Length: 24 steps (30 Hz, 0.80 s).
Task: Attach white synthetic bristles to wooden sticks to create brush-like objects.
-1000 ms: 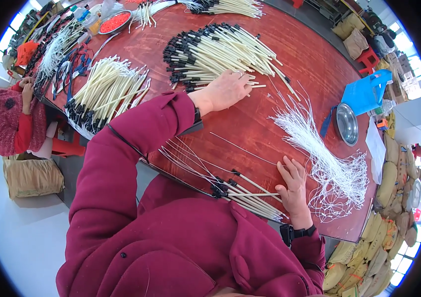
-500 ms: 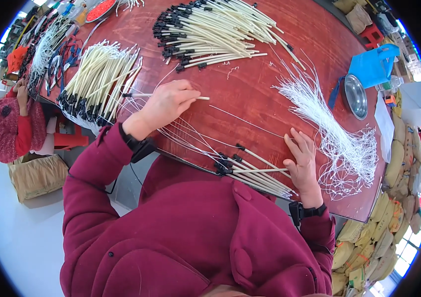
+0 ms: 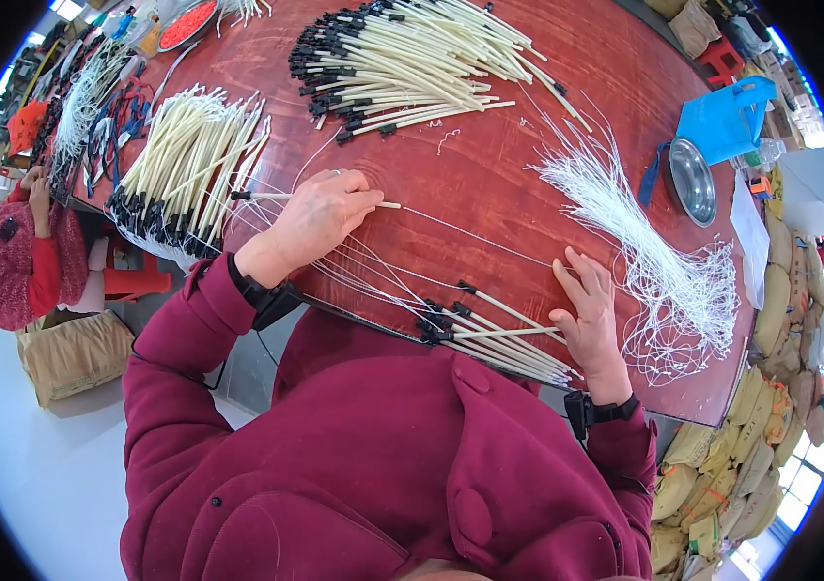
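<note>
**Red table in a workroom: tube in the left hand, string stretching to the right hand**

Stuffed sacks are stacked beyond the table's right end. At the far left another person sits with both hands raised together, beside a red stool and a brown paper bag.

The left hand is closed around a cream tube, held just over the table near its front edge. The tube's black end pokes out to the left of the fist; its bare end points right. From that bare end a white string runs across to the fingertips of the right hand — whether it goes inside the tube is too small to tell.

The right hand has its fingers spread and the thumb held apart. I cannot tell if the string is pinched between its fingers. Close by its thumb is a small group of tubes at the front edge, black ends to the left.

A big pile of tubes lies at the back of the table, and a second pile on the left. Right of the right hand lies a tangled bunch of white strings — with a metal bowl and a blue jug behind it.
</note>
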### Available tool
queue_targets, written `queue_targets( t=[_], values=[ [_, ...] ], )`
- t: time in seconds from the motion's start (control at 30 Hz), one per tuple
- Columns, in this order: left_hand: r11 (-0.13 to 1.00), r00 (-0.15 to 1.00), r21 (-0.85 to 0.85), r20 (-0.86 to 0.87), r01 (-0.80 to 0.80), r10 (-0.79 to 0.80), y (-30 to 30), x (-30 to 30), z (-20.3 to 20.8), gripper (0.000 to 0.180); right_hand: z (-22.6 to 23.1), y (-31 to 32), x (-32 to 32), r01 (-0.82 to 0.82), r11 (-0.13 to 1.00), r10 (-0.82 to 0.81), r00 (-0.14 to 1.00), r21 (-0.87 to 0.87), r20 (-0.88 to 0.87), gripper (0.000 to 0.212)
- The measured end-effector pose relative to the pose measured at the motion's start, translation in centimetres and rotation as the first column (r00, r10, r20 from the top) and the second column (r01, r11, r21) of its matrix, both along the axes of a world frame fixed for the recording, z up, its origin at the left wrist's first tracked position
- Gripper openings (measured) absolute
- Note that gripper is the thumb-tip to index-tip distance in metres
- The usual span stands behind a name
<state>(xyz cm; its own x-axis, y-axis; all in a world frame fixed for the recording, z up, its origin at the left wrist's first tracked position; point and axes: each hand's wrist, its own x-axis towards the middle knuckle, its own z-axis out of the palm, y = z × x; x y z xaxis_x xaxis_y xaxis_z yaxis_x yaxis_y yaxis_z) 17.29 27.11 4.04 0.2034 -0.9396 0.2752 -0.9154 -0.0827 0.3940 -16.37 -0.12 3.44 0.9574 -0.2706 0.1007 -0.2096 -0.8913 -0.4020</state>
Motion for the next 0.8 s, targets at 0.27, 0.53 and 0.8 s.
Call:
queue_targets(
  t=[0.27, 0.53, 0.8],
  values=[
    [1.0, 1.0, 0.022, 0.001, 0.018, -0.018, -0.5, -0.1, -0.1, 0.025, -0.2, 0.1, -0.2, 0.027, 0.999, -0.027, 1.0, 0.022, 0.008, 0.084],
    [0.999, 0.999, 0.008, -0.024, 0.034, -0.034, -2.6, -1.1, -1.3, 0.025, 0.3, 0.2, -0.1, -0.022, 0.999, 0.024, 0.997, 0.026, -0.075, 0.094],
    [0.924, 0.92, 0.184, 0.143, 0.336, -0.364, -14.3, -10.8, -1.6, 0.017, 0.0, 2.7, 1.8, -0.104, 0.985, 0.087, 0.989, -0.139, -0.12, 0.11]
  ],
)
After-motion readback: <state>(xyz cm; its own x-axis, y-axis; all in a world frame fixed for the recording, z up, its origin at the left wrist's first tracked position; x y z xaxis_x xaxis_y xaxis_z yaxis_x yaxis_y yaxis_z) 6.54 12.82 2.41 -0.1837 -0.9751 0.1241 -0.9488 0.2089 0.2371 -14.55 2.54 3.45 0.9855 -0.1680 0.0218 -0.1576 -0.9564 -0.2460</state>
